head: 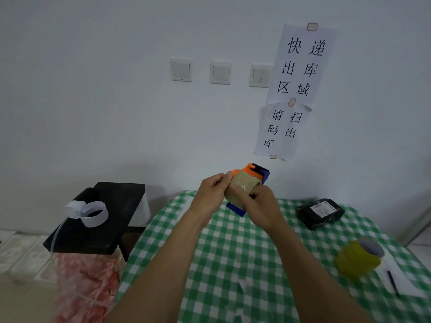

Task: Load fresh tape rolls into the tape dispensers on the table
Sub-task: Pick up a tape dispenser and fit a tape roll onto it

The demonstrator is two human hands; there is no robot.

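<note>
Forearms reach in from 6 o'clock over the green-check worktop (233, 264), holding the orange-and-blue tape dispenser (256, 173) up at centre frame, probably so the brown tape roll (242, 186) can be seated and its end found. Grip: left hand (213, 192) curls round the roll's 9 o'clock side, right hand (258, 206) pinches at its 4 o'clock edge, fingertip contact hidden. Spare yellow tape roll (356, 259) sits untouched at 4 o'clock.
</note>
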